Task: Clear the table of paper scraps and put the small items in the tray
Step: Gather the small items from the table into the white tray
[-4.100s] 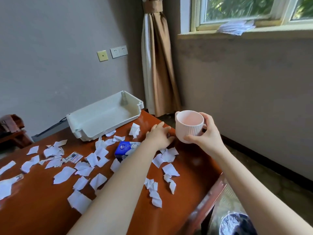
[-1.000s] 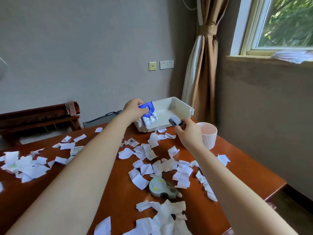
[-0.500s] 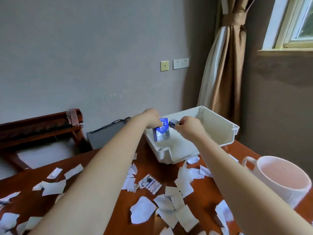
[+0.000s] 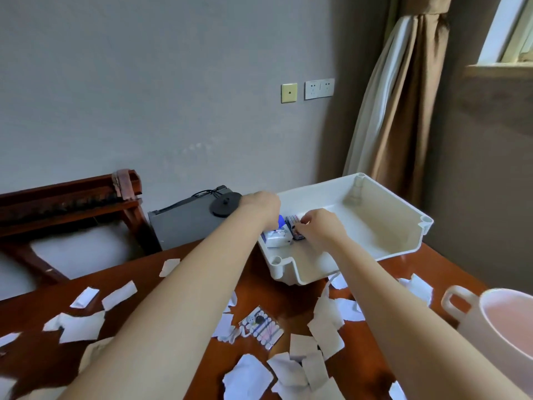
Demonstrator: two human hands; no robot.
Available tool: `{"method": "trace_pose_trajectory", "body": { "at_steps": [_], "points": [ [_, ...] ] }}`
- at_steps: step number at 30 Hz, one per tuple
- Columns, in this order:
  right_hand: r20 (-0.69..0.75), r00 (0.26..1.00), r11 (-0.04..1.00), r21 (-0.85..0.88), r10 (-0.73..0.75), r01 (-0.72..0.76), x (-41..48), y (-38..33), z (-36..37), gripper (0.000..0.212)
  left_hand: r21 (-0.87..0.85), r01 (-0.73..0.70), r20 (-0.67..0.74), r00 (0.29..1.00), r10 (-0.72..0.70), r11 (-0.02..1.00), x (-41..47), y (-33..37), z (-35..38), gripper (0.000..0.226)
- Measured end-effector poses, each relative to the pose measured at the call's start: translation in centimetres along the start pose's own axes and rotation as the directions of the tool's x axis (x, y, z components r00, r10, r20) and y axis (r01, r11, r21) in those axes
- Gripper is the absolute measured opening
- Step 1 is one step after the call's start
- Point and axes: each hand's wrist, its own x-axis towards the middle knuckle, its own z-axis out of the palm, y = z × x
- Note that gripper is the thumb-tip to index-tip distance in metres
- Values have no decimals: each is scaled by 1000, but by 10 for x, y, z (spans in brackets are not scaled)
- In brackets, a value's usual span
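Nearest the camera, torn paper scraps [image 4: 314,366] litter the reddish-brown counter [image 4: 291,307], and a pale pink mug [image 4: 501,332] stands at the right edge. Among the scraps, between the two forearms, lies a small sewing kit card [image 4: 261,326] (threads and a dark button show on it). Farther on, the white tray [image 4: 383,223] sits at the counter's far edge, and both hands reach into its left end. The left hand [image 4: 261,204] is curled down over a blue-and-white tissue pack [image 4: 276,235], which rests on the tray floor right beneath it; whether the fingers grip it I cannot tell. Just beside it, the right hand [image 4: 320,228] is closed on a small dark item [image 4: 297,230], pinched at the fingertips low in the tray, touching the pack's right side. Beyond the counter stand a dark grey box [image 4: 184,219] and a wooden bench [image 4: 66,197] against the wall.
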Motion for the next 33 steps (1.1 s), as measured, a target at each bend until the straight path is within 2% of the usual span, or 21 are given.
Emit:
{"method": "trace_pose_trajectory", "body": {
  "at_steps": [3,8,10,13,15,18,21,24,27,30,32,33],
  "points": [
    [-10,999,999,33,-32,32,-3,3,0,21,12,-4,8,1000,3,1000,-4,2,4,16],
    [62,998,1000,10,-18,18,-4,4,1,28,-27,-9,9,1000,9,1000,-10,3,2,10],
    [44,999,1000,4,-1,1,-7,2,1,39,-89,-7,-35,999,4,996,-12,1,1,17],
    [-69,997,1000,4,-29,30,-18,-5,-7,42,-204,-26,-173,985,-10,979,-24,-8,-1,36],
    [-196,976,994,37,-97,106,-31,-13,-15,36,-287,-40,-255,966,-36,957,-36,-18,-5,37],
    [-357,899,957,44,-253,287,-70,-31,-27,28,-434,-34,-306,945,-111,900,-71,-39,-3,31],
    [-416,822,905,-3,-388,426,-115,-45,-27,24,-479,0,-325,929,-177,878,-116,-60,6,26],
    [-355,797,857,-26,-489,515,-155,-56,-17,20,-528,82,-273,926,-261,845,-164,-83,17,27],
    [-216,816,842,-66,-535,535,-187,-61,-4,26,-557,163,-214,919,-330,814,-204,-104,34,26],
    [37,888,870,-190,-458,456,-205,-60,10,42,-579,275,-66,922,-381,767,-238,-121,52,30],
    [169,923,885,-267,-346,381,-206,-59,17,55,-562,348,22,913,-407,750,-255,-132,63,36],
    [207,934,892,-295,-290,343,-205,-58,21,56,-565,383,58,902,-428,731,-261,-137,67,40]
  ]
}}
